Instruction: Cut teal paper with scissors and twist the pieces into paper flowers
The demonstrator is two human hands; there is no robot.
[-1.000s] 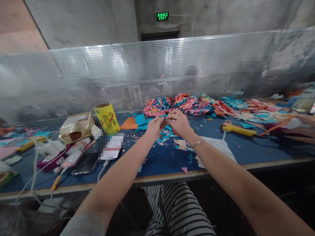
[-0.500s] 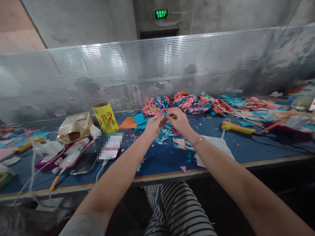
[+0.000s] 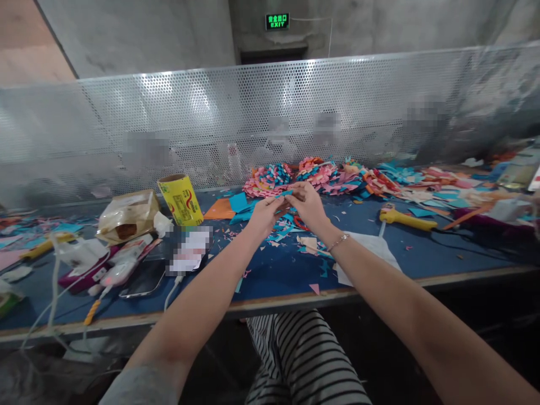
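My left hand (image 3: pixel 266 215) and my right hand (image 3: pixel 309 203) meet over the middle of the blue table (image 3: pixel 278 275). Between their fingertips they pinch a small blue piece of paper (image 3: pixel 287 193). Both hands are closed on it, and part of it is hidden by the fingers. Under and around the hands lie blue paper strips (image 3: pixel 284 225) and small scraps. Just beyond them sit bundles of pink, orange and blue cut paper (image 3: pixel 270 179).
To the left stand a yellow cardboard tube (image 3: pixel 180 199), a paper bag (image 3: pixel 129 218) and a phone (image 3: pixel 189 250) with a cable. On the right lies a yellow glue gun (image 3: pixel 407 219) by a white sheet (image 3: pixel 371 253). A perforated metal screen (image 3: pixel 202 124) rises behind.
The fingers have shifted slightly, and the blue paper now shows between the fingertips. A thin dark and yellowish thing seen there before no longer shows.
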